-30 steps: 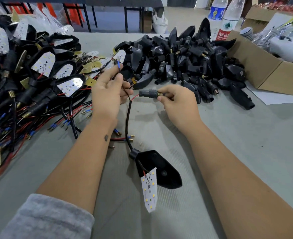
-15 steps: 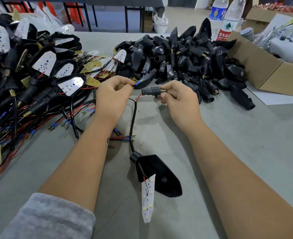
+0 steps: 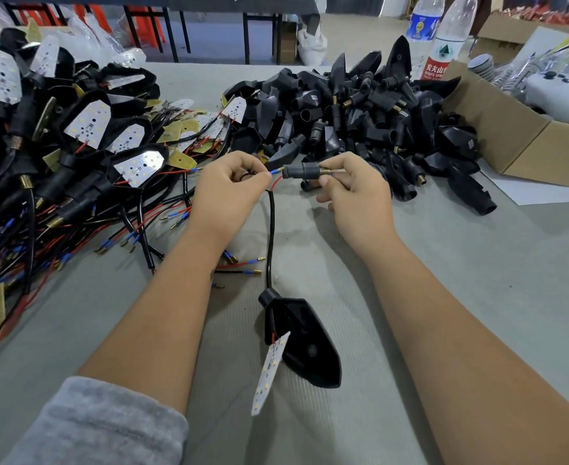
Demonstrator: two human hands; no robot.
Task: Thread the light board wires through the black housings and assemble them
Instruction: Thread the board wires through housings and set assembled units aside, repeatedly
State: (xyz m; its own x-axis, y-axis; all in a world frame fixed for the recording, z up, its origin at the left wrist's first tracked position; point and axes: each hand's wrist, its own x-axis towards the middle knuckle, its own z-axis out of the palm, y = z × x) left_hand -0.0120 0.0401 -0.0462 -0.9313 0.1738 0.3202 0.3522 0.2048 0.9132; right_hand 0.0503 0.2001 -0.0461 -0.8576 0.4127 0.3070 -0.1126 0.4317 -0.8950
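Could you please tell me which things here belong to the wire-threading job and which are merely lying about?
In the job:
- left hand pinching the wire ends
- right hand holding the black stem
- black housing
- light board

Lying about:
- water bottles
- cardboard box

two water bottles [image 3: 435, 35]; cardboard box [image 3: 524, 135]; white sack [image 3: 311, 45]; grey table [image 3: 460, 280]

Two hands are here, a left hand [image 3: 226, 189] and a right hand [image 3: 356, 193]. Two water bottles [image 3: 444, 45] stand at the far edge of the table [image 3: 477, 297]. One cardboard box [image 3: 511, 135] sits at its right edge. One black housing [image 3: 304, 340] with one white light board [image 3: 269, 374] lies near the front edge. The piled black housings [image 3: 360, 105] and finished lights [image 3: 75, 135] are too many to count.
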